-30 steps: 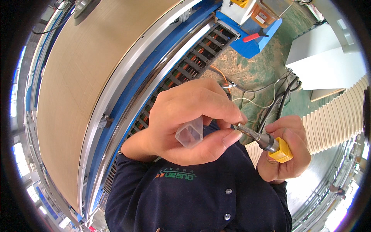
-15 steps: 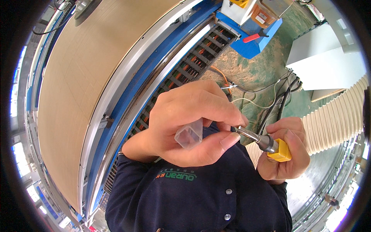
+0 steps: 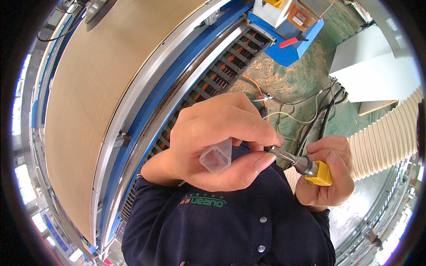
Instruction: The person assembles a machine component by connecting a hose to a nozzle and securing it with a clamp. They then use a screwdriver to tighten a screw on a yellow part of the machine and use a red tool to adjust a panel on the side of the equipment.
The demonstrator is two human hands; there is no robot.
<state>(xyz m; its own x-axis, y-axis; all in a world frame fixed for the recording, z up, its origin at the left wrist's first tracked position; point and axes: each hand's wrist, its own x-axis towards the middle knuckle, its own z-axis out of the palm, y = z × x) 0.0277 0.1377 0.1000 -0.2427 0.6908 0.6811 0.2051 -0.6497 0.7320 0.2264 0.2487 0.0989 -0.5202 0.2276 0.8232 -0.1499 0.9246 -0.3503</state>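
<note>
Head view. Metal bit [image 3: 290, 157], one: lies between the hands, long axis ten to four o'clock. Right hand [image 3: 341, 175], nearer: grips the yellow cap [image 3: 322, 174] at the four-o'clock end. Left hand [image 3: 217, 128], ten-o'clock end: curls round a clear tube [image 3: 216, 159], thumb and finger at the bit's tip; contact uncertain. Hidden: bit's capped end, tube's far end.

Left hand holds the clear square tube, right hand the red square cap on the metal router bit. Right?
Not quite: the square cap is yellow, not red, per the head view. The left hand does hold the clear square tube, the right hand the cap on the metal router bit.
</note>
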